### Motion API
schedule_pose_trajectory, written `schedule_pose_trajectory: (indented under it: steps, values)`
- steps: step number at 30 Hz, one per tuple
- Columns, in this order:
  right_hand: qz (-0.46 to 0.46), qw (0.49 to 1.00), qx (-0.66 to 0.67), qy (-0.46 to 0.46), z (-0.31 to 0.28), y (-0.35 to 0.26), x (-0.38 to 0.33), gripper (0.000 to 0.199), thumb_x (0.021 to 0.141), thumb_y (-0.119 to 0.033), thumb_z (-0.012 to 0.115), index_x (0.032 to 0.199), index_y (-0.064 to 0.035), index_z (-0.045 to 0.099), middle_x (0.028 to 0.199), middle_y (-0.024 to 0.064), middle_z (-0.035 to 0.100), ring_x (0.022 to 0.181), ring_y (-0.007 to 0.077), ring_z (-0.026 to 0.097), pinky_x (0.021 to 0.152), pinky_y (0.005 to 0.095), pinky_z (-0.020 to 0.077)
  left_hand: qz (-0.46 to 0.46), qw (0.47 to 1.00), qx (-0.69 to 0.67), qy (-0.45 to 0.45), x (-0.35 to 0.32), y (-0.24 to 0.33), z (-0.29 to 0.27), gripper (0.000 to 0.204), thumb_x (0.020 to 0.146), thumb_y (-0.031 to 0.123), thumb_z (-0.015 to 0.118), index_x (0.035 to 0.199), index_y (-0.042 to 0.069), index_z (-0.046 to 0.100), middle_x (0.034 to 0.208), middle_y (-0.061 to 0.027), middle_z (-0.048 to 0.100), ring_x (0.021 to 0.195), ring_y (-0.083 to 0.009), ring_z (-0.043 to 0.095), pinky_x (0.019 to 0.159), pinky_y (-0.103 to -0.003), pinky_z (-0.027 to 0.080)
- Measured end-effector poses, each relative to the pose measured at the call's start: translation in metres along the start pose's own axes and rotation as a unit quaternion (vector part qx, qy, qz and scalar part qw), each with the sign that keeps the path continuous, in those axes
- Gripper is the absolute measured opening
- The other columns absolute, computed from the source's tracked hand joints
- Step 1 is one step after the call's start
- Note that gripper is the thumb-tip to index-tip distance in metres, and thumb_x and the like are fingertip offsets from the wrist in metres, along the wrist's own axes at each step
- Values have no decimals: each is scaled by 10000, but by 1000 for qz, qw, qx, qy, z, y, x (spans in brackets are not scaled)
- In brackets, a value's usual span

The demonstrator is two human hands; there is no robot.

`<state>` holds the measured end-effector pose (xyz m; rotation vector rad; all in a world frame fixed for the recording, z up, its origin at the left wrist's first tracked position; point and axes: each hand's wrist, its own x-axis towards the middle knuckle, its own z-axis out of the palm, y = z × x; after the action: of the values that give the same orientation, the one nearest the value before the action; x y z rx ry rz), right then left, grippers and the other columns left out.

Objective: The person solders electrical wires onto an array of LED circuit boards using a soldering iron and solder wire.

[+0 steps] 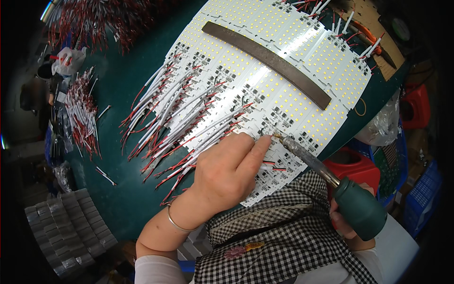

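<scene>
My left hand [227,173] is bent low over a white LED circuit board panel [302,80], its index finger stretched to the solder pads. The fingers are pressed together on a wire, mostly hidden beneath them. A short white-sleeved wire end [274,166] with red and dark strands shows beside the hand. My right hand [345,220] grips the dark green handle of a soldering iron [326,173]. The iron's tip meets the board just beyond my left index fingertip. Several rows of white-sleeved wires [175,118] with red ends fan from the board toward the left.
A curved dark metal bar [267,59] lies across the panel. Bundles of loose wires [81,113] rest on the green table [127,194] at left. Stacked grey pieces [71,232] stand at lower left. A red stool [352,165] and blue crates [423,196] are at right.
</scene>
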<state>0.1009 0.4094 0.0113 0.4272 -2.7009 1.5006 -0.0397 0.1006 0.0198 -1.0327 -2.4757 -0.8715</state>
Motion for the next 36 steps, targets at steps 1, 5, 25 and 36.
schedule_pose_trajectory:
  steps: [1, 5, 25, 36]
  values:
    - [23, 999, -32, -7, 0, -2, -2, 300, 822, -246, 751, 1016, -42, 645, 730, 26, 630, 714, 191, 605, 766, 303, 455, 0, 1000, 4, -5, -1, 1, 0, 559, 536, -78, 604, 1075, 3, 727, 763, -84, 604, 601, -213, 591, 480, -322, 468]
    - [245, 956, 162, 10, -7, -24, -1, 170, 800, -162, 751, 854, -5, 712, 732, 55, 695, 590, 189, 644, 571, 292, 511, 1, 1000, 6, -17, -1, 2, -1, 565, 528, -75, 610, 1080, -17, 717, 778, -98, 600, 612, -226, 590, 498, -331, 473]
    - [141, 939, 283, 132, -10, -28, 2, 637, 773, -120, 771, 1276, 138, 478, 706, 110, 598, 523, 166, 585, 490, 254, 520, -165, 978, -66, 112, 8, -1, -25, 360, 842, -75, 648, 1198, -21, 642, 868, -127, 681, 647, -262, 633, 582, -336, 493]
    - [164, 929, 302, 139, -10, -27, 10, 624, 754, -92, 757, 1269, 134, 488, 707, 114, 600, 534, 163, 590, 502, 255, 533, -58, 998, -20, 4, 17, 4, -11, 467, 614, -131, 664, 1050, 23, 731, 778, -92, 665, 644, -209, 665, 557, -300, 531]
